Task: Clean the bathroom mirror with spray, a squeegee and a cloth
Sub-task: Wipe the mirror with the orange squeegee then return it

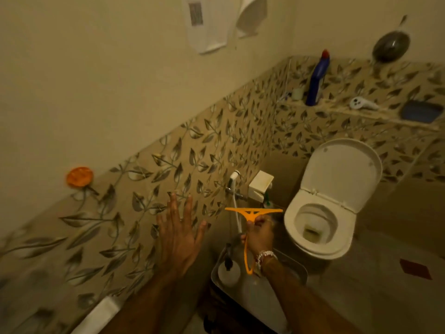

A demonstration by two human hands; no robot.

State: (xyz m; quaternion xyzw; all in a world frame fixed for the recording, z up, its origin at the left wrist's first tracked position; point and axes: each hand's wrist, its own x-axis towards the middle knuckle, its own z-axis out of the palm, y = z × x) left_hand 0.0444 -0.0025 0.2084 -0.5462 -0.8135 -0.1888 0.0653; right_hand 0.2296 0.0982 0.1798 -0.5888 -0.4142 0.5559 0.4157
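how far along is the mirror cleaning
Done: cannot tell, no mirror in view. In hand: the right hand grips the orange squeegee; the left hand is open. The spray bottle sits in the metal tray. Left: likely squeegeeing and the cloth wipe.

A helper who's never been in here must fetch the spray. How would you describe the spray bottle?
Find the toilet; left of it, nearer the viewer, is a metal tub. The spray bottle stands at the tub's left end, beside the handle of the squeegee. It is pale with a black trigger, unlike the blue bottle, red-capped, on the ledge.
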